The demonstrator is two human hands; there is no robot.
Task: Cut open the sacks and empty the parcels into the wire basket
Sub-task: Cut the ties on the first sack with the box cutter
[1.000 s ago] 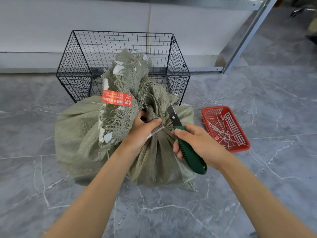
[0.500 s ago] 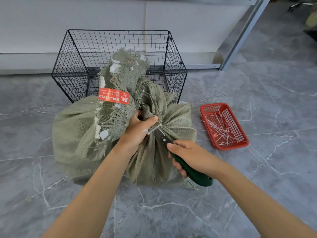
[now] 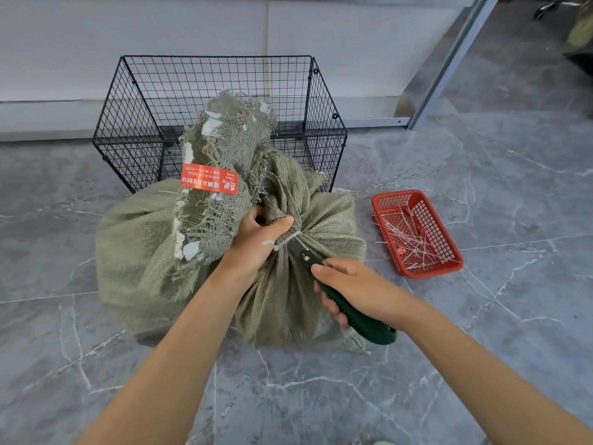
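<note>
Two bare hands are meeting at the tied neck of a green woven sack point(image 3: 138, 252), which is sitting on the grey marbled floor point(image 3: 481, 348) near the middle of the view. Behind the sack, toward the floor's far edge by the pale wall, a black wire basket point(image 3: 128, 123) is standing upright with its open top showing. The sack's body is lying right at the basket's near side, but whether they are touching cannot be told. A frayed flap of the sack is sticking up in front of the basket, carrying a red label point(image 3: 209, 183). The left hand point(image 3: 253, 245) is gripping the bunched neck just above a white zip tie point(image 3: 284, 243), its thumb wrapping across the cloth. A knife point(image 3: 303, 255) is lying with its blade against that tie, pointing up and to the left. The right hand point(image 3: 359, 287) is clenching the knife's dark green handle. Right of the sack and apart from it, a red plastic tray point(image 3: 449, 263) is resting on the floor, holding a tangle of cut white ties point(image 3: 412, 244). Farther right, a metal post point(image 3: 449, 62) is slanting up from the floor's far edge.
</note>
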